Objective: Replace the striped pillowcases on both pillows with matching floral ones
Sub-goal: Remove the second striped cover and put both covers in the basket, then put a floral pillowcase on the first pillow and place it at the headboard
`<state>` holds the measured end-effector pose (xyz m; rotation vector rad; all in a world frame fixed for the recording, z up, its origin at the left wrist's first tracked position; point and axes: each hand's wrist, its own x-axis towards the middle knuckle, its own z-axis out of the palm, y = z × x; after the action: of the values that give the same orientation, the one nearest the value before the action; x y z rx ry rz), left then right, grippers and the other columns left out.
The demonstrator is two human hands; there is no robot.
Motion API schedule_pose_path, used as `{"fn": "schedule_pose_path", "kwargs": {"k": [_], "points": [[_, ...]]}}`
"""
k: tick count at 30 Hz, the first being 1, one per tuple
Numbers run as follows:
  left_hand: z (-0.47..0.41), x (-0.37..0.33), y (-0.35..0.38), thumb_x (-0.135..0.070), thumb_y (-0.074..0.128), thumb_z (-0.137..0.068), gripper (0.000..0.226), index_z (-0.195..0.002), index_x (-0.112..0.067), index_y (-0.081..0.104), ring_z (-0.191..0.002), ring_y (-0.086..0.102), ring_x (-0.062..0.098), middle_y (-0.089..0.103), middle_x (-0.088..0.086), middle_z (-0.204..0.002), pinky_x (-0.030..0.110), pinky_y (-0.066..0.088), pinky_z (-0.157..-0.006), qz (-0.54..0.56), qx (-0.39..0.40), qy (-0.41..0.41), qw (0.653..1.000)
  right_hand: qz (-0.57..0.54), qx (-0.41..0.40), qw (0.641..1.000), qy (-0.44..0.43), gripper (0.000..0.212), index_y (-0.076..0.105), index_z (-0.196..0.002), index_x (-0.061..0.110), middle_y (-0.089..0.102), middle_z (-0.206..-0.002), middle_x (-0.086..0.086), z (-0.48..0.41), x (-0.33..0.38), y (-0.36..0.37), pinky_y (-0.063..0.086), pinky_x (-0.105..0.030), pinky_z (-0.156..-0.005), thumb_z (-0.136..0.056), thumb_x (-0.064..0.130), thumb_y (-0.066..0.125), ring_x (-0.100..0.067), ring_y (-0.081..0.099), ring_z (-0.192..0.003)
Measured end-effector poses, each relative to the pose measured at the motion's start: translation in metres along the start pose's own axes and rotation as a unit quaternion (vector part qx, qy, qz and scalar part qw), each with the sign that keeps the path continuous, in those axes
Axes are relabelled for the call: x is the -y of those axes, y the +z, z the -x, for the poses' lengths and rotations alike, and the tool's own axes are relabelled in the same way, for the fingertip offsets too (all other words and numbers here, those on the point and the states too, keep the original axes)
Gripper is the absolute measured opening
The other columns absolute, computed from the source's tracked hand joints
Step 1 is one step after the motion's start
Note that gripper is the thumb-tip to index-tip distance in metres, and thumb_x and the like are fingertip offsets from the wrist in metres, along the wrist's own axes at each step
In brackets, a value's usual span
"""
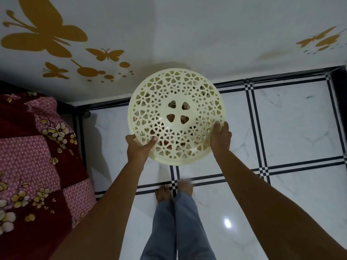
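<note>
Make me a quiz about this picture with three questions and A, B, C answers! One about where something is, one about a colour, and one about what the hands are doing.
1. Where is the flowery bed cover?
A. On the person's left
B. On the person's right
C. Under the person's feet

2. What colour are the butterflies on the wall?
A. Blue
B. Golden brown
C. Green

3. What are the left hand and right hand doing with the round lid?
A. Both hold its edge
B. Only one holds it
C. Neither touches it

Answers:
1 A: the bed cover fills the left side of the view, beside the left arm.
2 B: the butterflies are golden brown against the white wall.
3 A: each hand has a grip on the lid's rim, one on each side.
</note>
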<state>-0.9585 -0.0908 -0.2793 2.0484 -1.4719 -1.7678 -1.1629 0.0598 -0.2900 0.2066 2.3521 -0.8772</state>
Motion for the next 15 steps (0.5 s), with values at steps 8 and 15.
{"fn": "schedule_pose_path", "kwargs": {"k": [8, 15], "points": [[-0.018, 0.007, 0.001, -0.037, 0.083, -0.073, 0.079, -0.138, -0.025, 0.041, -0.12, 0.053, 0.022, 0.056, -0.005, -0.129, 0.045, 0.047, -0.101, -0.01, 0.037, 0.007, 0.999, 0.029, 0.053, 0.998, 0.007, 0.074, 0.029, -0.145, 0.014, 0.044, -0.136, -0.016, -0.011, -0.001, -0.001, 0.048, -0.047, -0.094, -0.093, 0.065, 0.043, -0.037, 0.052, -0.119], [-0.02, -0.001, -0.009, -0.055, 0.085, -0.053, 0.106, -0.142, -0.033, 0.032, -0.125, 0.051, 0.021, 0.053, -0.005, -0.135, 0.048, 0.046, -0.104, -0.011, 0.089, 0.007, 0.996, 0.004, 0.115, 0.991, 0.072, 0.088, 0.007, -0.153, 0.026, 0.033, -0.15, -0.015, -0.017, 0.006, -0.006, 0.04, -0.062, -0.103, -0.088, 0.071, 0.045, -0.041, 0.041, -0.132]]}}
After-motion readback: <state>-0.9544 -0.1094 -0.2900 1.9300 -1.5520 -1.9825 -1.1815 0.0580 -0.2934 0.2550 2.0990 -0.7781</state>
